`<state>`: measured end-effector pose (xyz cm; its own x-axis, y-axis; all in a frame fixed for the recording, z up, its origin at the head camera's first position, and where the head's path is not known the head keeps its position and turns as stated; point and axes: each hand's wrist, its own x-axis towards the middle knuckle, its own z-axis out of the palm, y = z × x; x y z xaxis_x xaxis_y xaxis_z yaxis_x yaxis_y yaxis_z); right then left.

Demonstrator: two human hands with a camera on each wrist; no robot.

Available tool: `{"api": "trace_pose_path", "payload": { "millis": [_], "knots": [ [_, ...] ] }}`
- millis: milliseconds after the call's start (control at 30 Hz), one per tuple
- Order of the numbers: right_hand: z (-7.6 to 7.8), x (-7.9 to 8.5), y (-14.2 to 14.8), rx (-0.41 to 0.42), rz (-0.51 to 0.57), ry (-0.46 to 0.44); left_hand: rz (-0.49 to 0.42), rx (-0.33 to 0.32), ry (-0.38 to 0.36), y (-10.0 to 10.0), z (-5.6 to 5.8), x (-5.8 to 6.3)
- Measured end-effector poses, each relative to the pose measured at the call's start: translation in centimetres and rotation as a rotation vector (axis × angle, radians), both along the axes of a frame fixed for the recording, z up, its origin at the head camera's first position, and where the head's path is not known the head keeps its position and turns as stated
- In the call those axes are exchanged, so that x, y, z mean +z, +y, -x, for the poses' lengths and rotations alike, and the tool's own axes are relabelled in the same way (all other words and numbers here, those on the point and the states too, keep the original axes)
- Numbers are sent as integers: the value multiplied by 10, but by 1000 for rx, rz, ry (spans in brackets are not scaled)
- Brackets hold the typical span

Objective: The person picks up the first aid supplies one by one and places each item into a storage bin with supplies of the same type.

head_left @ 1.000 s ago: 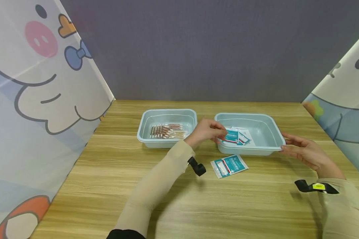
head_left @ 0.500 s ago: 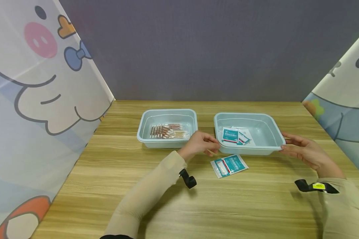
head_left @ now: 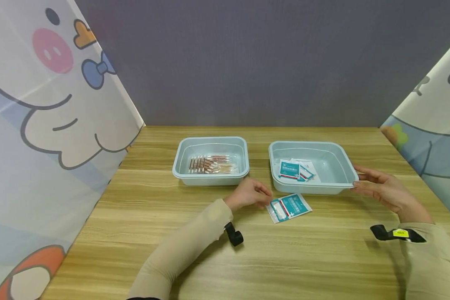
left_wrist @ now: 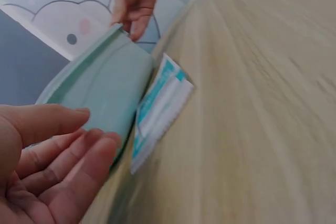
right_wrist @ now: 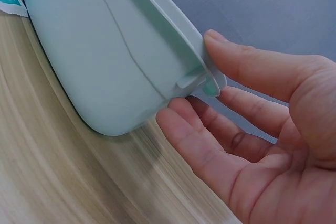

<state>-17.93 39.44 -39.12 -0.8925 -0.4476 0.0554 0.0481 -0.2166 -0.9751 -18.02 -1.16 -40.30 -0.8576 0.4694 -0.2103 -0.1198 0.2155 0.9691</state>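
Observation:
My left hand (head_left: 250,194) is just left of a teal-and-white packet (head_left: 293,206) lying flat on the table in front of the right tray. In the left wrist view its fingers (left_wrist: 79,177) are loosely bent, with nothing between them and the thumb; the packet (left_wrist: 160,111) is apart from them. At the light-blue right tray (head_left: 333,189), my right hand (head_left: 388,193) grips the front right corner. The right wrist view has the thumb on the rim and the fingertips under it. Inside that tray lie several smaller teal-and-white packets (head_left: 289,170).
A second light-blue tray (head_left: 210,181) stands to the left, holding several cotton swabs (head_left: 223,168), some brown and some pale. Both trays rest on a wood-grain table (head_left: 270,258). A dark grey panel (head_left: 247,62) rises behind, and cartoon-printed sheets (head_left: 78,146) flank the table.
My left hand has left the packets in the right tray and come forward and left, down beside the packet on the table. The right hand keeps its grip on the tray corner.

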Motion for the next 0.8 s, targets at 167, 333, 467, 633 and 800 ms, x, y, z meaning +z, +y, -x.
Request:
{"api": "trace_pose_path", "payload": {
  "millis": [167, 333, 467, 633, 800],
  "knots": [
    [0, 1, 1, -4, 19, -14, 121, -32, 58, 0, 0, -3],
    [0, 0, 2, -1, 23, -16, 329, -87, 143, 2, 3, -1],
    [0, -1, 2, -2, 25, -17, 474, -131, 186, 9, 6, -2],
    [0, 0, 2, -10, 10, -20, 612, -201, 276, 19, 8, -3],
    [0, 1, 0, -16, -9, -13, 646, -240, 312, 23, 11, -2]
  ]
}}
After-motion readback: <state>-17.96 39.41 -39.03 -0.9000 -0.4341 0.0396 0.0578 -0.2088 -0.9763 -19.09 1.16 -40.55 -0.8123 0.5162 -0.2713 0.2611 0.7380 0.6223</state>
